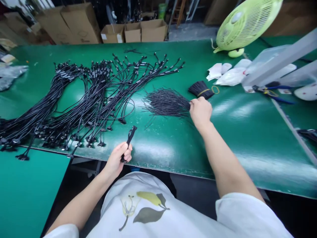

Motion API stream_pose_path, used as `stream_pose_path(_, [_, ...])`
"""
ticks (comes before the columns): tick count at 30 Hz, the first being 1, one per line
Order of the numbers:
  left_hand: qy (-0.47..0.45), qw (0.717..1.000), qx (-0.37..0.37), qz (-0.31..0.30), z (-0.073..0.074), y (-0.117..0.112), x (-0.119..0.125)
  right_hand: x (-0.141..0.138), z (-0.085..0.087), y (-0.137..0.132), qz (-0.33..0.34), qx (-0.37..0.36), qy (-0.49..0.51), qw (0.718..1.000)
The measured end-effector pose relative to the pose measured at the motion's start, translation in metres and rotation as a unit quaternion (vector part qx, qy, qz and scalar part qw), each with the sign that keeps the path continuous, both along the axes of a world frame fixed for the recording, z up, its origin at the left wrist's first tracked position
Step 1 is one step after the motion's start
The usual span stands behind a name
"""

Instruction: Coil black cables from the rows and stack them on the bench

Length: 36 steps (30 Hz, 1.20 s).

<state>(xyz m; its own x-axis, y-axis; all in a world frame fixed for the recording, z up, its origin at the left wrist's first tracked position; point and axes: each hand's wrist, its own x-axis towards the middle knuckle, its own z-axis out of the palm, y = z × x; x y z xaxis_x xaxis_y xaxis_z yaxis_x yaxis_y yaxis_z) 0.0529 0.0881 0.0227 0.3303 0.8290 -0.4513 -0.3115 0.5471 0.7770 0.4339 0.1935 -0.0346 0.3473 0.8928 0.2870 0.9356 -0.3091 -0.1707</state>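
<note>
Cables (99, 96) on tbl (160, 148), L of strands (167, 102); fan (241, 26) back R.

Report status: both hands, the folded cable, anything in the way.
Left hand closed on folded black cable. Right hand at right end of black strands, grip unclear. Possible obstacle: yellow-banded bundle just beyond right hand.

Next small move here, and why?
Probably for the right hand to draw one strand out of the pile of thin black strands and bring it to the folded black cable. The right fingers are already at the pile's end, while the left hand holds the cable up, apart from the pile. Whether a strand is already pinched is hidden.
</note>
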Motion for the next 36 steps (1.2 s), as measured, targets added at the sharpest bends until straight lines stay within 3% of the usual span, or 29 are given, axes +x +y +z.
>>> stream_pose_path(5, [-0.004,1.000,0.014,-0.009,-0.001,-0.004,0.002,-0.009,0.025,-0.030,-0.030,0.037,-0.026,0.999])
stream_pose_path(7, [-0.012,1.000,0.024,-0.015,0.000,-0.007,0.005,-0.029,0.033,-0.050,-0.024,0.081,0.013,0.996])
stream_pose_path(9, [-0.028,0.999,0.026,-0.021,0.001,-0.009,0.011,-0.066,0.039,-0.074,0.027,0.113,0.105,0.988])
stream_pose_path(11, [-0.047,0.998,0.020,-0.028,0.001,-0.012,0.017,-0.115,0.041,-0.099,0.135,0.100,0.236,0.957])
stream_pose_path(13, [-0.051,0.998,0.023,-0.033,0.000,-0.013,0.021,-0.163,0.039,-0.123,0.247,0.045,0.361,0.898])
stream_pose_path(15, [-0.023,0.998,0.052,-0.037,-0.004,-0.014,0.021,-0.199,0.037,-0.139,0.300,0.023,0.410,0.861])
stream_pose_path(17, [0.057,0.991,0.119,-0.039,-0.008,-0.013,0.016,-0.217,0.035,-0.147,0.326,0.052,0.345,0.879])
stream_pose_path(19, [0.164,0.963,0.207,-0.045,-0.013,-0.012,0.009,-0.222,0.037,-0.144,0.388,0.115,0.189,0.895])
stream_pose_path(20, [0.209,0.945,0.243,-0.055,-0.015,-0.011,0.004,-0.220,0.040,-0.141,0.438,0.145,0.099,0.882])
stream_pose_path(22, [0.256,0.924,0.270,-0.088,-0.018,-0.009,-0.004,-0.216,0.048,-0.131,0.541,0.176,-0.048,0.821])
stream_pose_path(24, [0.236,0.935,0.230,-0.131,-0.019,-0.008,-0.010,-0.214,0.059,-0.124,0.610,0.163,-0.137,0.763])
stream_pose_path(27, [0.142,0.970,0.124,-0.153,-0.020,-0.008,-0.014,-0.218,0.075,-0.123,0.639,0.117,-0.228,0.725])
stream_pose_path(32, [0.069,0.991,0.017,-0.116,-0.020,-0.009,-0.012,-0.235,0.089,-0.132,0.619,0.060,-0.348,0.701])
stream_pose_path(36, [0.040,0.994,-0.005,-0.105,-0.021,-0.010,-0.015,-0.242,0.095,-0.128,0.639,0.019,-0.338,0.690])
